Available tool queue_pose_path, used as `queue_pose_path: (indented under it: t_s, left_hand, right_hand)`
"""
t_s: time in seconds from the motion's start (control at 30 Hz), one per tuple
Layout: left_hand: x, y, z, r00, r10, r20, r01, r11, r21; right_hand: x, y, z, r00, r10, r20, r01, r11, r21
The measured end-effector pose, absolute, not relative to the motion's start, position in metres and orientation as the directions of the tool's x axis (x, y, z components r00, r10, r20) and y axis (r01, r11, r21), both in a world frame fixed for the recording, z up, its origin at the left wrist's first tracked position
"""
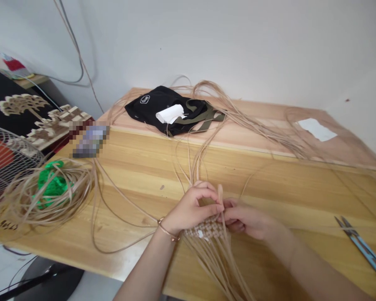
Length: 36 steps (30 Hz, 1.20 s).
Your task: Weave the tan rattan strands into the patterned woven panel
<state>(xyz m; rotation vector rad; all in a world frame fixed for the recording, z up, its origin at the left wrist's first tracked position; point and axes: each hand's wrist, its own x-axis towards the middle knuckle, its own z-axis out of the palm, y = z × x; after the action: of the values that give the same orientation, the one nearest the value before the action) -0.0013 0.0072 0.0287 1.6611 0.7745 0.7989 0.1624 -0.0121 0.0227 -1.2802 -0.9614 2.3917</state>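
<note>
Wooden table (138, 152) is hosting a woven patch (208, 229); left hand (196, 205) and right hand (247, 217) are both pinching one strip (220, 192), and I'm guessing uneven tugging could skew it.

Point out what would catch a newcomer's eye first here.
Probably the bright green bundle amid the loose coil of tan strips on the left. Next, the black bag at the back, near the wall, then the woven piece at the front, where the left grip and right grip meet at an upright strip.
</note>
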Motion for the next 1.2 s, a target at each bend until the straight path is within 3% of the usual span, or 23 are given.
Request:
queue_pose_path:
  t_s: [0.23, 0.5, 0.63, 0.93, 1.2]
  left_hand:
    - [-0.002, 0.006, 0.027, 0.53, 0.838, 0.127, 0.143, -0.236, 0.961]
    - [-0.002, 0.008, 0.022, 0.616, 0.781, 0.101, 0.236, -0.306, 0.922]
    - [-0.002, 0.007, 0.021, 0.626, 0.773, 0.107, 0.277, -0.348, 0.896]
    - [0.0, 0.007, 0.018, 0.607, 0.789, 0.094, 0.251, -0.303, 0.919]
    - [0.002, 0.004, 0.012, 0.517, 0.851, -0.091, 0.148, 0.016, 0.989]
  right_hand:
    - [0.155, -0.02, 0.022, -0.38, 0.692, -0.613, -0.065, -0.681, -0.729]
    - [0.152, -0.03, 0.012, -0.004, 0.92, -0.393, -0.263, -0.38, -0.887]
    - [0.155, -0.031, 0.014, 0.054, 0.955, -0.293, -0.298, -0.265, -0.917]
    - [0.155, -0.024, 0.017, 0.079, 0.975, -0.209, -0.235, -0.185, -0.954]
    - [0.15, -0.025, 0.02, 0.119, 0.978, -0.171, 0.02, -0.174, -0.984]
